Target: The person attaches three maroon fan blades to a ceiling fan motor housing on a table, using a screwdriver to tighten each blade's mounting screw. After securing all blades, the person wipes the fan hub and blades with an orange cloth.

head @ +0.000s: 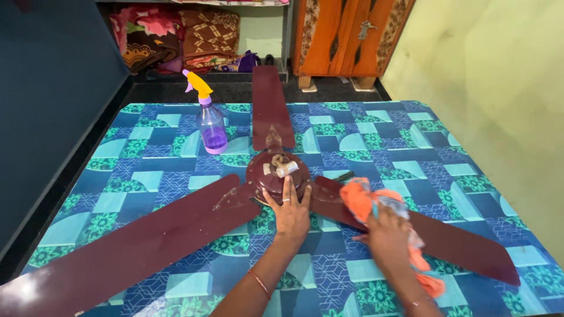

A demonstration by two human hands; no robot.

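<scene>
**Ceiling fan laid flat on a patterned table, one hand on the hub, one on a cloth**

On the left of the table (446, 147), which is covered in a blue and teal patterned sheet, a long maroon fan blade (135, 246) runs from the lower left corner up toward the middle. Behind it, near the far edge, stands a clear purple spray bottle (211, 126) with a yellow trigger top, upright and apart from the fan. Just right of the bottle, a second maroon blade (271, 105) points away from the person toward the far edge of the table.

In the middle sits the round maroon motor hub (277, 170) of the ceiling fan, with short pale wire ends on top. The left hand (289, 212) lies flat on the near side of the hub, its fingers (287, 189) spread and resting on the casing; it grips nothing. A ring shows on one finger and a thin bangle on the wrist.

To the right, the third blade (464, 246) stretches toward the lower right. The right hand (388, 238) presses an orange cloth (364, 202) against this blade close to the hub, fingers curled over the bunched fabric, part of which trails below the wrist.

At the back, folded fabrics fill a shelf (176, 35), and an orange wooden cupboard (346, 35) stands beside a pale green wall.
</scene>
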